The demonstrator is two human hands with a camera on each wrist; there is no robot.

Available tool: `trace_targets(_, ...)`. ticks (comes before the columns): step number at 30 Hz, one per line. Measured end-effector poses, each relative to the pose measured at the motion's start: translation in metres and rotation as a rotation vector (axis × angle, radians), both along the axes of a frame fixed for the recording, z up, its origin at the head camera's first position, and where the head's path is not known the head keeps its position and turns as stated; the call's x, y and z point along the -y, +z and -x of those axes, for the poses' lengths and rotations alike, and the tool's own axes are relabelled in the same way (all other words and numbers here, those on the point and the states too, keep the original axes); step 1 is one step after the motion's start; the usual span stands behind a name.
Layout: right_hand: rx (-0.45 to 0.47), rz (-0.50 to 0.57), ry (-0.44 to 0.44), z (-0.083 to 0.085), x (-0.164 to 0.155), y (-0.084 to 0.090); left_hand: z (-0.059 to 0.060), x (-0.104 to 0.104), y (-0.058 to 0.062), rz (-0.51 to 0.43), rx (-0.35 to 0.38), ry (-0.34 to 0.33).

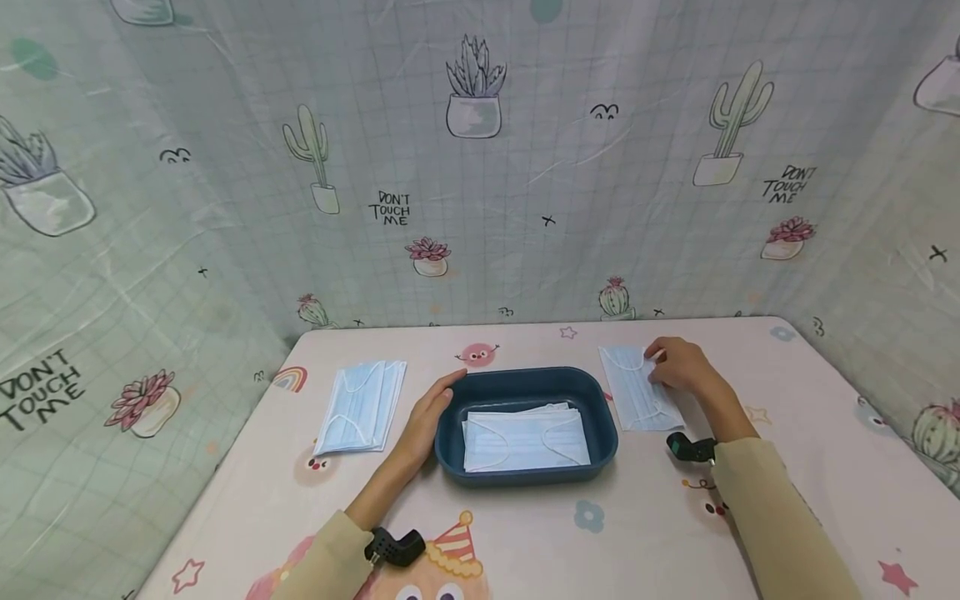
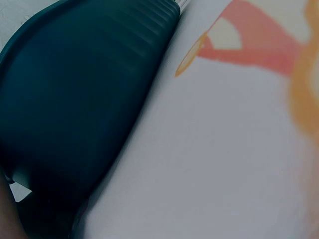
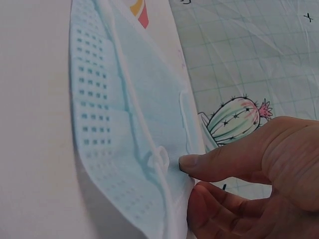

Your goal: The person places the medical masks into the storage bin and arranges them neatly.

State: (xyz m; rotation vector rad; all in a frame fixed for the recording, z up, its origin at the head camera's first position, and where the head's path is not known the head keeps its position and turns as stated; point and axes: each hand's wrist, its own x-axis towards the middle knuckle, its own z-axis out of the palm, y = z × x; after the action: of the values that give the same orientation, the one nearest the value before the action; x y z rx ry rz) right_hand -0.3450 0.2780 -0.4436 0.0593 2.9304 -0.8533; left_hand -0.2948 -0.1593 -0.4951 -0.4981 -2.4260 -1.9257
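A dark teal, rounded rectangular plastic tray [image 1: 525, 385] sits in the middle of the desk [image 1: 645, 533], which is covered with a pale pink cloth printed with cartoon figures. Inside the tray lie several light blue pleated disposable face masks [image 1: 525, 439], stacked flat. The left hand [image 1: 429, 415] rests with straight, relaxed fingers against the tray's left outer wall, holding nothing; the left wrist view shows that ribbed wall [image 2: 75, 99] close up beside the cloth. To the right of the tray, a small stack of the same light blue masks [image 1: 637, 392] lies on the desk, and the right hand [image 1: 678, 367] is on its far right corner. In the right wrist view the fingertips [image 3: 199, 164] pinch the edge of the top mask [image 3: 124, 139], lifting it a little from the desk. A third pile of blue masks [image 1: 362, 406] lies left of the tray, just beyond the left hand and untouched. A cactus-print curtain [image 1: 480, 167] encloses the far side.
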Motion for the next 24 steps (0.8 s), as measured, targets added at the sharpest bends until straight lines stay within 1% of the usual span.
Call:
trace_targets(7,-0.015,0.010,0.020,0.0003,0.0016,0.0013,0.0007,0.0011,-0.0015,-0.003,0.002,0.003)
trace_targets(14,-0.012,-0.002,0.030,0.0002,0.0007,-0.0002,-0.0003,0.0012,-0.0021,0.001,0.002,-0.001)
trace_targets(24,-0.042,-0.001,0.042,-0.0006,0.0037,0.0010,-0.0007,0.0011,-0.0002,-0.001,-0.002,-0.015)
